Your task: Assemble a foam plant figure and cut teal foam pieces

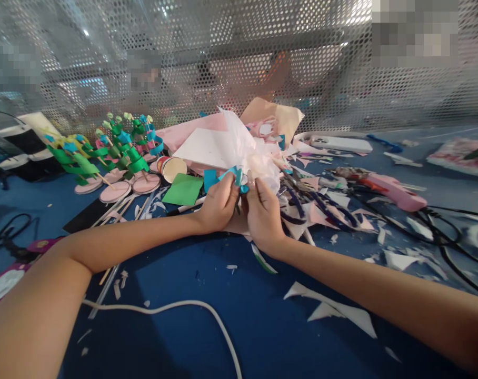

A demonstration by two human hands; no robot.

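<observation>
My left hand (pixel 219 206) and my right hand (pixel 263 213) meet at the middle of the blue table (pixel 239 316), fingers pinched together on a small blue paper strip (pixel 236 176). Both hands close round this strip, which curls above the fingertips. Just behind them lies a heap of white and pink paper (pixel 231 145). A green paper square (pixel 182 189) lies left of my left hand.
Finished green and blue paper spirals on sticks (pixel 116 152) stand on pink discs at the left. A pink glue gun (pixel 397 192) with black cables lies right. A white cable (pixel 191 310) crosses the near table. Paper scraps (pixel 334 308) are scattered about. Perforated metal mesh (pixel 239 63) stands behind.
</observation>
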